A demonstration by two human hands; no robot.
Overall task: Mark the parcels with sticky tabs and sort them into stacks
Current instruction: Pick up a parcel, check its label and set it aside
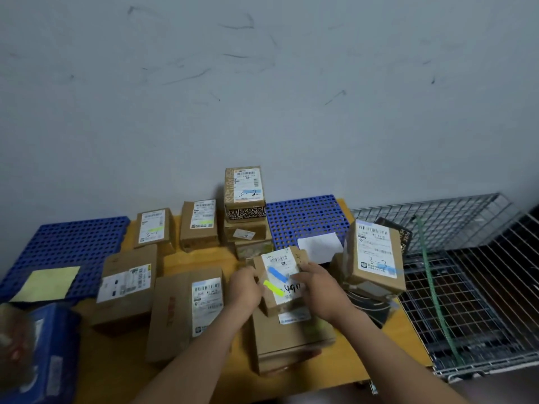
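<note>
On the far left, a blue mat (67, 243) lies on the yellow table (198, 258), with a yellow sheet (48, 282) on top of it. Next come 2 boxes lying flat, a wide box (128, 287) and a long box (186, 310). Their labels face up so they can be read. Behind them, a box marked 3-1 (153, 228) stands near the wall. It is set apart from the flat ones, so it looks sorted. A tall stack (245, 191) by the wall has 3-2 written on its top box.

In the middle, the left hand (245, 287) grips the left side of a small box (281, 279). The right hand (318, 287) grips its right side. The hands are apart, with the box between them. A blue tab (278, 272) and a yellow tab (272, 288) are stuck on its label, and no finger covers them. The box is on, or just above, a low stack (291, 339), but it is hard to tell which. Holding both sides likely keeps it level for that stack.

On the right, a box marked 3-3 (374, 255) sits a bit tilted on another pile. Past the table edge is a wire basket (466, 287).
</note>
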